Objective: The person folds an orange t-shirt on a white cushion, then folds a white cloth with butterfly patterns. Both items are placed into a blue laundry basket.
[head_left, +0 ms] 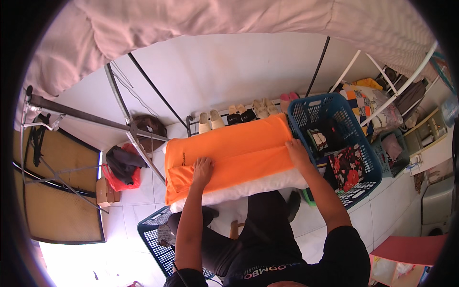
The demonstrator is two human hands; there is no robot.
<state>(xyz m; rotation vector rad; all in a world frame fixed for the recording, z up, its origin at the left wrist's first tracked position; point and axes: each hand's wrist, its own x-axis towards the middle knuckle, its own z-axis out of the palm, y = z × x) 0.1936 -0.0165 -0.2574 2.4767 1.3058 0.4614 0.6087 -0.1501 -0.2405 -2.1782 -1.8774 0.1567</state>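
An orange shirt [239, 141] lies spread and partly folded over a white padded surface [229, 193] in front of me. A fold line runs across it from left to right, and a bunched, folded part sits at its left end. My left hand [203, 171] rests on the cloth left of the middle, its fingers lying along the fold. At the right end, my right hand [297, 152] has its fingers closed on the edge of the shirt, beside a blue basket; the fingertips show only in part.
The large blue basket [296, 107] at right holds dark and floral clothes. Another blue basket [149, 225] stands lower left, near my leg. Pairs of shoes [216, 119] line a rack by the wall. Metal frame legs [117, 91] rise at left; pink bedding [215, 16] hangs overhead.
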